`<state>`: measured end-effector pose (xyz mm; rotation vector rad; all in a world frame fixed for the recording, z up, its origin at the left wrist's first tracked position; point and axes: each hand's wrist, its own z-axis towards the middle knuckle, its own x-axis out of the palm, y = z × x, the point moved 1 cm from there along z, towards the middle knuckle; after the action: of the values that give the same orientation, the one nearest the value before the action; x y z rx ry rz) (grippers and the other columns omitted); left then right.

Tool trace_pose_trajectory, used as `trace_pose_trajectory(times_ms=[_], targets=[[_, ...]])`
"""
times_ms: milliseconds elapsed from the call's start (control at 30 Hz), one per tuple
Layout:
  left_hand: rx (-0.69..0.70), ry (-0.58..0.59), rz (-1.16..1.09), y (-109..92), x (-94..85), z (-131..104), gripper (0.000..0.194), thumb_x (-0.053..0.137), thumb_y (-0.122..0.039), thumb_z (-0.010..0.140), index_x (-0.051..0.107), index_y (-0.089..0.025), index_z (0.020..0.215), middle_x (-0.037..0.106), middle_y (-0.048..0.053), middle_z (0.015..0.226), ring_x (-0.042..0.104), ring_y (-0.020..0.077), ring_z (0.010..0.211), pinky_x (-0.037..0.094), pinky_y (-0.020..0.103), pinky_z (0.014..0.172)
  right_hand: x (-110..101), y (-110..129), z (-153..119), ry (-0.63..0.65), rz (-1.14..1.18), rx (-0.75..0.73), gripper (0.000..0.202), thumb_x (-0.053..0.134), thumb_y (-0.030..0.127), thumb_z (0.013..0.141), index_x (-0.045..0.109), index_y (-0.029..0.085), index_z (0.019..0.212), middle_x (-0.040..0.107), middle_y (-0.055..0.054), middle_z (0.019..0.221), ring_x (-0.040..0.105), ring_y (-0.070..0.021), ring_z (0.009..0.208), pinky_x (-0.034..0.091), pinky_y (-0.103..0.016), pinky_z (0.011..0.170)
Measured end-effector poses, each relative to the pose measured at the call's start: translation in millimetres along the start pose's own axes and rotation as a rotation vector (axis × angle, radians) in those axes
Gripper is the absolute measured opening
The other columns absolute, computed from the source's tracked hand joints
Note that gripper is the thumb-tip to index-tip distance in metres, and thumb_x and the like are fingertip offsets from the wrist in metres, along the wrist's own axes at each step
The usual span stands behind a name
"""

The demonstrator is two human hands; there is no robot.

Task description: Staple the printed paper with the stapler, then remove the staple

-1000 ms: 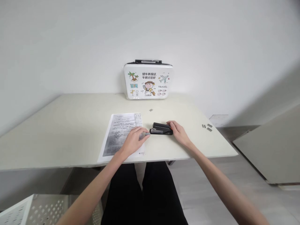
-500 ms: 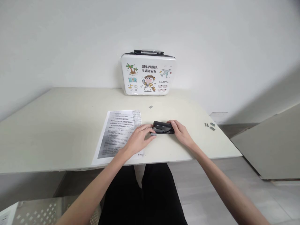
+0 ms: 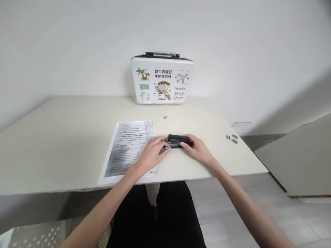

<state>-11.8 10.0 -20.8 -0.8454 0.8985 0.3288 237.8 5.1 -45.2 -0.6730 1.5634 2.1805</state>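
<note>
A black stapler [image 3: 174,138] lies near the table's front edge, its front pointing left and its upper arm raised a little off the base. My right hand [image 3: 198,150] closes around its rear end, thumb against the near side, and a bit of orange shows beside the fingers. At the stapler's front is my left hand [image 3: 152,153], its thumb and fingers pinched on a small grey strip of staples [image 3: 168,147]. Under my left wrist lies a printed sheet of paper [image 3: 126,146], partly covered by the hand.
At the back of the table [image 3: 64,137] a white cartoon-printed case [image 3: 161,81] stands against the wall. One staple strip [image 3: 165,117] lies in front of it. Several more staple strips [image 3: 234,141] lie near the right edge. A perforated basket [image 3: 43,234] sits below, at left.
My right hand has shifted on the stapler: the thumb now lies farther forward along its side, and the orange part has come into sight. My left hand still pinches the staple strip.
</note>
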Motion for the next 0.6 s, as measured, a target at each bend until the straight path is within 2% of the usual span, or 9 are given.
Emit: trace_pose_trajectory(times_ms=[267,600], targets=[[-0.005,-0.023,0.05,5,-2.4,-7,0.015,0.061,-0.033,0.103,0.072,-0.023,0.105,0.07,0.008,0.127,0.064,0.0287,0.122,0.046,0.048,0.11,-1,-2,0,-0.006,-0.009,-0.013,0.038,0.063,0.054,0.098,0.067,0.025,0.122,0.075,-0.009,0.123,0.069,-0.0293,0.113,0.053,-0.044,0.1],[-0.078,0.029,0.075,27,-33.3,-24,0.021,0.059,-0.041,0.102,0.074,-0.026,0.104,0.071,0.005,0.126,0.062,0.0292,0.124,0.044,0.05,0.112,-2,-1,0,0.001,-0.023,0.008,0.039,0.06,0.057,0.099,0.067,0.026,0.121,0.075,-0.009,0.121,0.069,-0.029,0.108,0.054,-0.044,0.095]])
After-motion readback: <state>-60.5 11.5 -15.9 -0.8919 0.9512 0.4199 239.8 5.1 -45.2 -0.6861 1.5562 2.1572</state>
